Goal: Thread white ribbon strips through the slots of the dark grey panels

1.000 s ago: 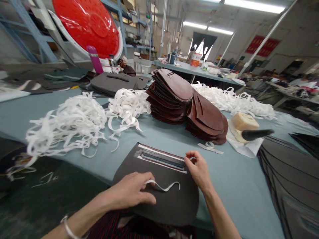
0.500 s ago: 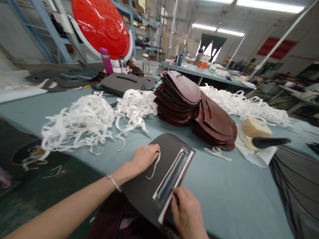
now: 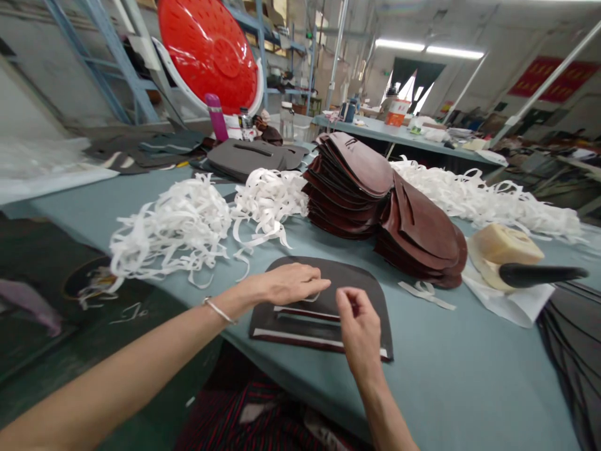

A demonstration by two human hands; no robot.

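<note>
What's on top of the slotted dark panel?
On the panel: white strips along its slot and near edge, a curled strip by the left hand. That and the right hand hide what's beneath.

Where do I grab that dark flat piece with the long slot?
I'd pinch the dark piece by its right edge, coming from the right. It lies flat and looks thin, and that edge shows past the right hand.

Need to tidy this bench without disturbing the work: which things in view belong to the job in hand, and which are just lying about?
Belonging, I judge:
dark slotted panel, beneath left hand and right hand
white strip heaps, likely: panel has white bands
brown panel stack, likely

Lying about, apparently:
purple bottle
clear bottle
red round object
</note>
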